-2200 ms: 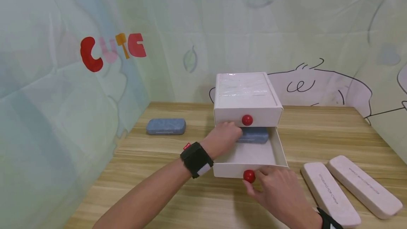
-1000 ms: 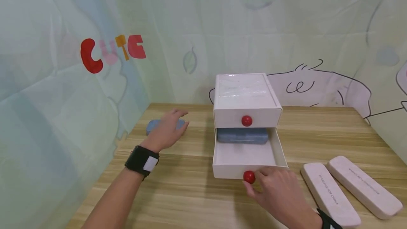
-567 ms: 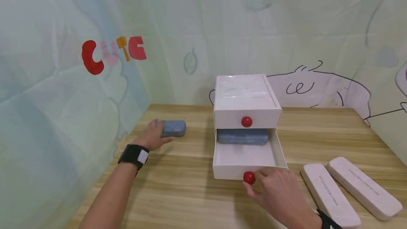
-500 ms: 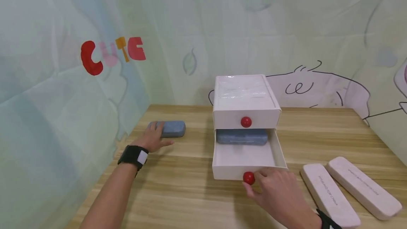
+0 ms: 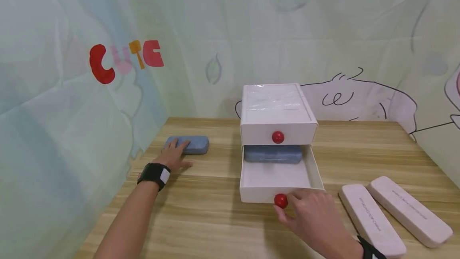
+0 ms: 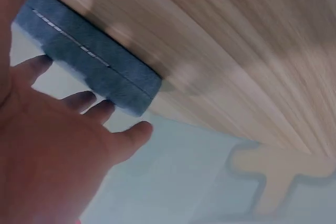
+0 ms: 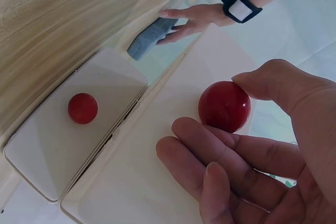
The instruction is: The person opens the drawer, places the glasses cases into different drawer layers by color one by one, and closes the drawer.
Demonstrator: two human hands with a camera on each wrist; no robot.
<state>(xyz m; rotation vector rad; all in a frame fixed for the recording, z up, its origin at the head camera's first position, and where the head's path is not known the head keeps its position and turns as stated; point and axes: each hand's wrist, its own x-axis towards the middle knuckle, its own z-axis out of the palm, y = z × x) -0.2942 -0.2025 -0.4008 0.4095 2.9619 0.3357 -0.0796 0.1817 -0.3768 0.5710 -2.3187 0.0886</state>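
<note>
My left hand (image 5: 172,158) reaches over a blue, rounded hard case, like a glasses case (image 5: 198,145), at the table's back left. Its fingers are spread, with the fingertips along the case's edge in the left wrist view. The thumb points right, in front of the case. With thumb and forefinger my right hand (image 5: 314,217) pinches the red knob (image 7: 224,106) of the lower drawer (image 5: 276,176). That drawer is pulled out of a white two-drawer box (image 5: 274,103). A second blue case (image 5: 274,154) lies across it, toward the back, its rear hidden under the upper drawer front.
Two long pale pink cases, the nearer case (image 5: 371,221) and the outer case (image 5: 411,211), lie slanted at the front right of the wooden table (image 5: 201,215). The upper drawer, with its red knob (image 5: 278,137), is closed. A printed cloth (image 5: 201,31) hangs behind and to the left.
My left hand has left the blue case in the open drawer and moved left to the other blue case, spreading over it. The right hand has stayed on the knob; the drawer has not moved.
</note>
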